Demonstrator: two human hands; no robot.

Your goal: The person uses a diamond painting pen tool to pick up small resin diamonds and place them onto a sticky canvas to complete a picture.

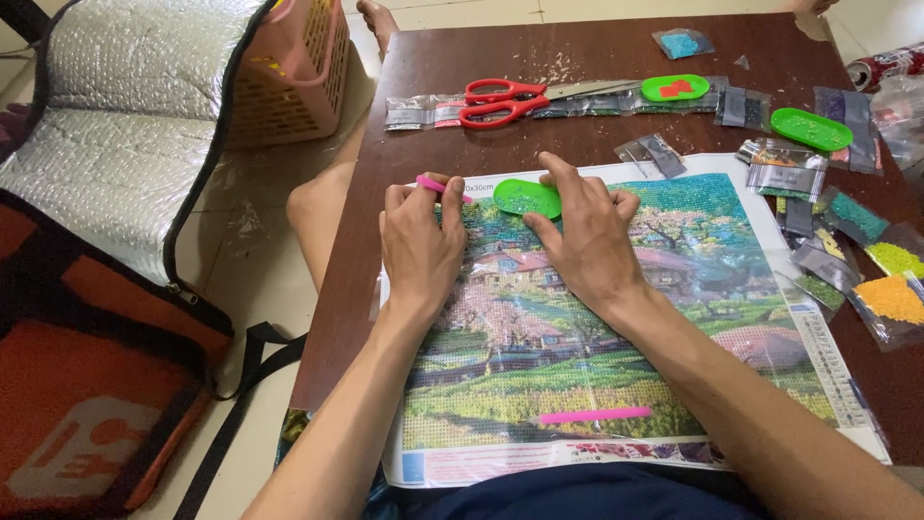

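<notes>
A diamond-painting canvas (616, 385) with a landscape of trees and a house lies on the dark wooden table (597, 63). My left hand (419, 241) rests on the canvas's upper left corner and holds a pink applicator pen (438, 185) between its fingers. My right hand (587, 236) lies flat on the canvas, its fingers around a small green bead tray (526, 198) at the top edge. A second pink pen (597, 415) lies loose on the lower part of the canvas.
Red scissors (500, 101) and plastic bead bags (423, 111) lie along the far side. Two more green trays (676, 88) (810, 128) and bags of coloured beads (890, 299) sit on the right. An orange basket (294, 67) and silver-lined bag (115, 164) stand on the floor at left.
</notes>
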